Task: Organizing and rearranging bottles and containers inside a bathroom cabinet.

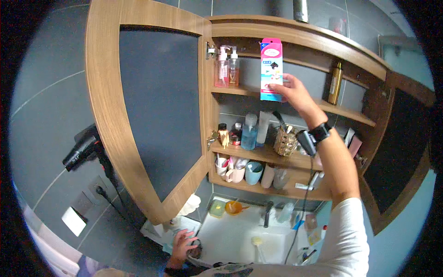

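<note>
My right hand (pixel 290 90) grips the lower part of a tall pink, white and blue cardboard box (pixel 271 71), held upright at the upper shelf (pixel 238 91) of an open wooden wall cabinet. Left of the box stand pump bottles (pixel 227 67); to its right is a gold bottle (pixel 335 85). Whether the box touches the shelf I cannot tell. My left hand (pixel 183 242) is low by the left edge of the sink, fingers apart, near a dark round object (pixel 195 249); it holds nothing that I can see.
Both cabinet doors (pixel 104 86) stand open. Lower shelves hold a blue bottle (pixel 249 133), a woven holder (pixel 286 141) and cups (pixel 253 173). Below is a white sink (pixel 228 239) with a black faucet (pixel 268 213). A hair dryer (pixel 83 149) hangs at left. A cable (pixel 304 200) runs down from my right wrist.
</note>
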`<action>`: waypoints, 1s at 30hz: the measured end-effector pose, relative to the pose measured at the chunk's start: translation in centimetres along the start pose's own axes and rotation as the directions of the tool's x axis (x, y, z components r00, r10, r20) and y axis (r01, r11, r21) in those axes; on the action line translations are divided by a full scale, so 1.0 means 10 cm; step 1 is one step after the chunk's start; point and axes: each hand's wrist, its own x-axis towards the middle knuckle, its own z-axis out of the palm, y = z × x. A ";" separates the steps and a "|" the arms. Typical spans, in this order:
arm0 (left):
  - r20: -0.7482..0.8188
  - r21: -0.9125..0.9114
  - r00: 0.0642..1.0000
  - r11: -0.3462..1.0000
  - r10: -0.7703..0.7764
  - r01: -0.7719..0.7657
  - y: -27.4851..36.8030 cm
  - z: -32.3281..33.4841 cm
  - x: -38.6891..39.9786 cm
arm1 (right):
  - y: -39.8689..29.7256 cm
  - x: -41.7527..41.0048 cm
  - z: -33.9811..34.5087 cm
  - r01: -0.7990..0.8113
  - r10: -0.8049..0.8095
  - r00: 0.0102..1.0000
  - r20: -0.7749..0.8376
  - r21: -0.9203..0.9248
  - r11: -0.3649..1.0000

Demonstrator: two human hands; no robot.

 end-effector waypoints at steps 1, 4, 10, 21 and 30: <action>-0.002 -0.018 1.000 1.000 0.009 -0.009 0.01 -0.03 -0.02 | -0.07 0.05 0.09 -0.054 0.054 0.998 -0.013 0.015 0.998; -0.113 0.070 0.994 0.997 -0.006 0.014 0.10 0.00 -0.06 | 0.16 0.36 0.15 -0.075 0.074 0.995 0.061 0.004 0.997; -0.181 0.027 0.983 0.999 -0.018 0.023 -0.01 -0.16 -0.08 | 0.38 0.70 0.32 0.000 -0.003 1.000 -0.017 -0.204 0.979; -0.296 0.048 0.955 0.999 0.003 0.012 0.07 -0.20 -0.12 | 0.48 0.77 -0.04 0.170 -0.311 0.950 0.012 -0.858 0.484; -0.311 -0.006 0.948 0.997 -0.070 0.072 -0.18 -0.37 0.04 | 0.66 1.08 -0.03 -0.088 0.025 0.993 -0.119 -0.561 0.823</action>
